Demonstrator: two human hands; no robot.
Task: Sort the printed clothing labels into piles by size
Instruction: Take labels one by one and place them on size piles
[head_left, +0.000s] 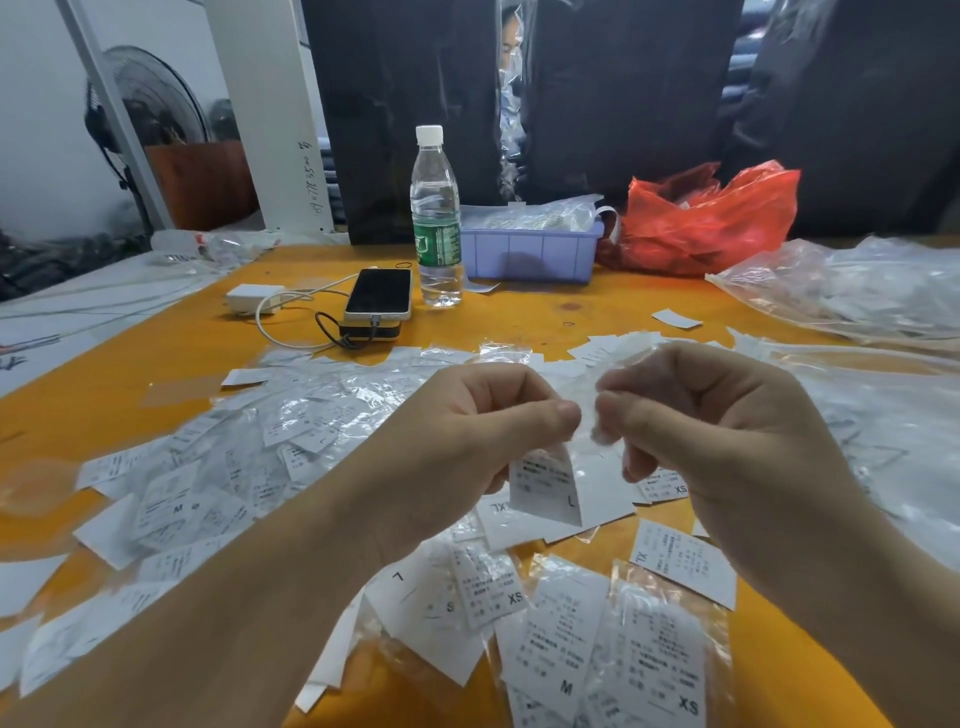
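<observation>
Above table (519, 317), hands — left (467, 431), right (701, 415) — pinching label (545, 483)

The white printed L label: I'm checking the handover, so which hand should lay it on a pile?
Probably left. The left hand pinches the white printed L label; the right hand holds only clear plastic film.

A garment packing workshop is showing here: printed size labels (291, 467) are lying scattered over an orange counter (519, 312), clear poly bags (857, 286) are piling up at the right, dark bagged clothing (623, 104) is hanging behind, and a pedestal fan (150, 109) is standing at the left.
</observation>
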